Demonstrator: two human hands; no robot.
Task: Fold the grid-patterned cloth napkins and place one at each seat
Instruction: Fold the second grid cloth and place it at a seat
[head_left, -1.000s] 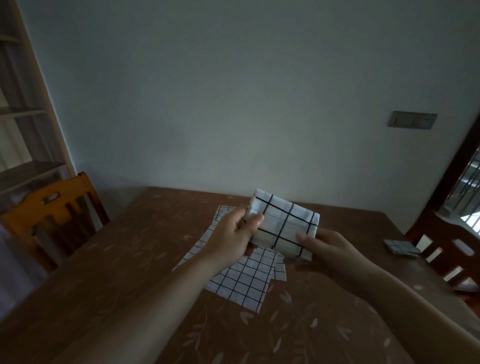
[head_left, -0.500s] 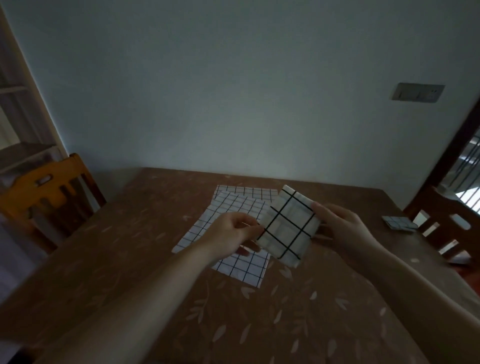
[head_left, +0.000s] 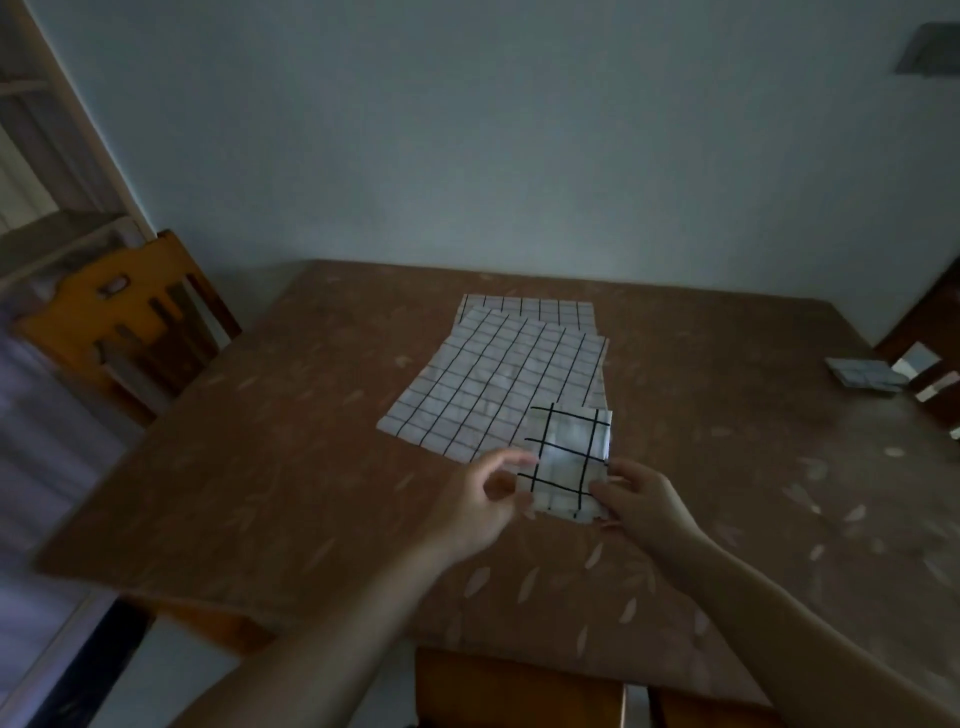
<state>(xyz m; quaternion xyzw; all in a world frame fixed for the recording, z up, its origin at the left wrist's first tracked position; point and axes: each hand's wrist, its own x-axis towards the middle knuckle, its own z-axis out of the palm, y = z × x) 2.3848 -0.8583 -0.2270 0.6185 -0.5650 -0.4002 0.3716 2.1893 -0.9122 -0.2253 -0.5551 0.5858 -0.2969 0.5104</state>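
Observation:
A folded white napkin with black grid lines (head_left: 569, 460) is held low over the brown table (head_left: 270, 467), near its front edge. My right hand (head_left: 641, 499) grips its near right corner. My left hand (head_left: 480, 506) is at its left edge with fingers spread, and I cannot tell whether they touch it. Just beyond lie two unfolded grid napkins (head_left: 498, 379), one partly over the other. Another folded napkin (head_left: 865, 373) rests at the table's far right edge.
An orange wooden chair (head_left: 124, 322) stands at the left side of the table, with shelves behind it. A dark chair (head_left: 935, 332) is at the right edge. A wooden chair back (head_left: 514, 691) shows below the table's front edge. A wall runs along the far side.
The folded napkin has come down from chest height toward the table's front edge. My left hand has loosened its grip on it. The view has tilted downward.

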